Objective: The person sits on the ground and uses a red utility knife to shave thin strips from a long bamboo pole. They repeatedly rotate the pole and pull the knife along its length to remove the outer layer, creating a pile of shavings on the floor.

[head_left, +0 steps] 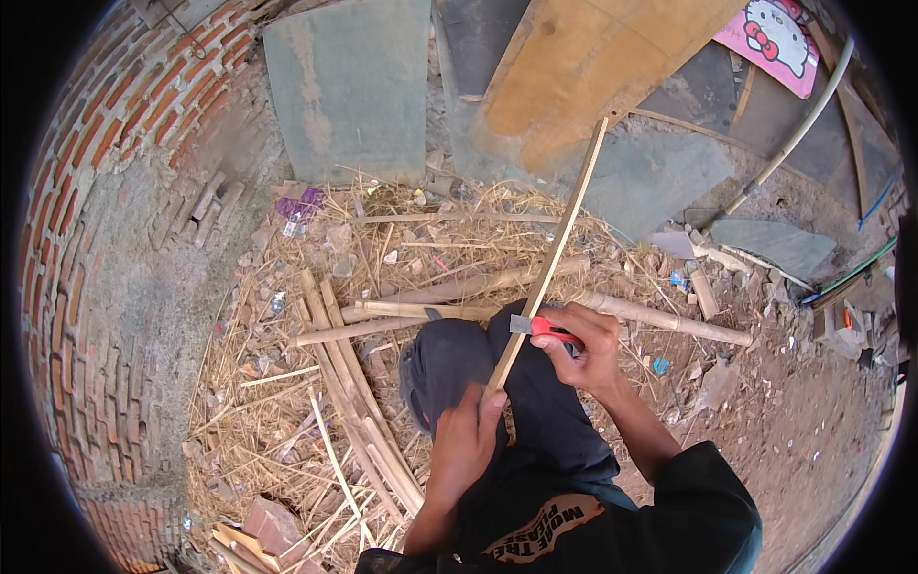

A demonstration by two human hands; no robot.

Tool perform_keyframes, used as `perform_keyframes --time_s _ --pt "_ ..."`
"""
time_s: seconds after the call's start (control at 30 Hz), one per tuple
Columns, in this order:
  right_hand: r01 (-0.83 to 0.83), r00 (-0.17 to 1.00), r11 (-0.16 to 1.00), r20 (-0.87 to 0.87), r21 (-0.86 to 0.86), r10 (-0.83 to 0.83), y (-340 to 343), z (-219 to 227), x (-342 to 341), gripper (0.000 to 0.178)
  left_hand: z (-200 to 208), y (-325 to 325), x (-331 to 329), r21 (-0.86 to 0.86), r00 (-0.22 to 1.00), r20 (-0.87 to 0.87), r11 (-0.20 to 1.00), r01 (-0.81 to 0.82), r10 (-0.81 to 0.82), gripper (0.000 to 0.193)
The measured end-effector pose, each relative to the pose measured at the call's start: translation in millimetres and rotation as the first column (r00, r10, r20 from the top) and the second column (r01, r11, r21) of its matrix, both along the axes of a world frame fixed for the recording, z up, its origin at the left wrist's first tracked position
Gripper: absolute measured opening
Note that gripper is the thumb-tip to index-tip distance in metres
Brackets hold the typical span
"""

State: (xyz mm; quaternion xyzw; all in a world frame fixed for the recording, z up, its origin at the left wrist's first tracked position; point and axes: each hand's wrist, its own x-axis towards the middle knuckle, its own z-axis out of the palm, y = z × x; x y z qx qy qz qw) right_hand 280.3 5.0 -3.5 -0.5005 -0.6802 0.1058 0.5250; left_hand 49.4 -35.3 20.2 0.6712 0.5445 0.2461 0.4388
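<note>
A long, pale bamboo strip (564,230) slants up and away from my lap toward the leaning boards. My left hand (464,445) is closed around its near end, by my knee. In my right hand (591,346) is a red utility knife (547,329), with the fingers wrapped round its handle. The knife's wide blade lies across the strip, a little beyond my left hand, and appears to touch it. My dark-trousered legs (550,421) are bent beneath both hands. The left fingertips are partly hidden behind the strip.
Split bamboo lengths (359,402) lie to my left, and bamboo poles (660,316) cross the ground ahead. Shavings and rubble (277,354) surround them. A brick wall (105,249) rises at left. A grey panel (349,96) and a brown board (602,67) lean at the back.
</note>
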Motion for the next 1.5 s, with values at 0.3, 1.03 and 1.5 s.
perform_keyframes --time_s 0.3,1.03,1.5 --pt "0.15 0.989 0.989 -0.016 -0.015 -0.15 29 3 39 0.023 -8 -12 -11 -0.02 1.0 -0.007 1.0 0.008 -0.008 0.035" --pt "-0.006 1.0 0.995 0.011 -0.095 0.007 5 -29 13 0.029 -23 9 -15 -0.099 0.991 0.13 0.994 0.049 -0.036 0.054" --pt "-0.097 0.993 0.993 0.058 -0.06 0.101 -5 -3 -10 0.027 -8 17 9 0.047 0.997 0.074 0.999 0.017 -0.02 0.036"
